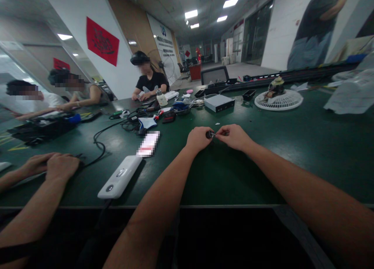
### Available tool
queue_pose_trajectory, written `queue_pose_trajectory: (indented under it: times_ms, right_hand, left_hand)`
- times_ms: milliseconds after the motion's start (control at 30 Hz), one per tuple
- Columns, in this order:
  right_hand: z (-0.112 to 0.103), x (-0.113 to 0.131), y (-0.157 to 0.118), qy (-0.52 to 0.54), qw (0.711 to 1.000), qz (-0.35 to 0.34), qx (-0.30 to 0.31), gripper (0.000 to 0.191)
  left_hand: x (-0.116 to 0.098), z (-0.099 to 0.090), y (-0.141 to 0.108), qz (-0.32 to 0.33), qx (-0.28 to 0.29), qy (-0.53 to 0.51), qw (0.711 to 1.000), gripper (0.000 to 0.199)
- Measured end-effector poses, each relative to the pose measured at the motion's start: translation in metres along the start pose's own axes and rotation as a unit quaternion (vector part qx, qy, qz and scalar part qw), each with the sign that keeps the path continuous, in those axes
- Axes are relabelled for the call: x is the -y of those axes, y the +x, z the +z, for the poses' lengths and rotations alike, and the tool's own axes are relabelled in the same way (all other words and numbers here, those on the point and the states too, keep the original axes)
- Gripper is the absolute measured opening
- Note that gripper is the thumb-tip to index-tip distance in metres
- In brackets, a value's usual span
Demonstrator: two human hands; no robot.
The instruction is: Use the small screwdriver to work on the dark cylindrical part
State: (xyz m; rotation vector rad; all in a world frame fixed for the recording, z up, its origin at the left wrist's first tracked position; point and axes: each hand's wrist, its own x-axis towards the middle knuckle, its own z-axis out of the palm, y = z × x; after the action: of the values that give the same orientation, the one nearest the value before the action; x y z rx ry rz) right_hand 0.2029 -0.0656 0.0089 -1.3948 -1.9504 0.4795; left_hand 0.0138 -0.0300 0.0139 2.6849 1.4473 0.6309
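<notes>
My left hand [199,139] is closed around a small dark round part [209,135], held just above the green table. Its exact kind is too small to make out. From the other side my right hand [234,137] pinches a thin, shiny metal piece [214,135] whose end meets the dark part. Whether that piece is fixed to the part or only touches it, I cannot tell. A small white scrap [217,124] lies on the table just beyond both hands.
A white power bank [120,178] and a lit phone [148,144] lie left of my arms. Ahead are a grey metal box [219,103] and a white fan grille [279,100]. A co-worker's hands [60,165] rest at far left; cables [99,138] run nearby.
</notes>
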Motion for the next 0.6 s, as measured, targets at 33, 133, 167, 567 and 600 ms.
queue_pose_trajectory:
  times_ms: [33, 133, 167, 567, 600]
  right_hand:
    - [0.000, -0.001, 0.001, -0.016, 1.000, 0.010, -0.006, 0.015]
    - [0.000, -0.002, 0.001, -0.076, 0.997, 0.025, 0.016, 0.013]
    - [0.001, -0.001, 0.001, -0.087, 0.996, 0.020, 0.030, 0.014]
    - [0.000, 0.009, -0.005, -0.020, 0.995, -0.037, 0.087, 0.021]
    - [0.001, 0.010, -0.005, -0.024, 0.995, -0.041, 0.093, 0.021]
  left_hand:
    - [0.000, 0.001, 0.000, 0.001, 0.000, 0.003, 1.000, 0.026]
    - [-0.001, 0.003, 0.001, -0.004, 0.011, 0.016, 1.000, 0.026]
    - [-0.001, 0.003, 0.001, -0.008, 0.012, 0.019, 1.000, 0.026]
    - [-0.001, -0.003, -0.001, -0.102, -0.032, 0.024, 0.994, 0.027]
    - [0.000, -0.002, 0.000, -0.110, -0.039, 0.024, 0.993, 0.027]
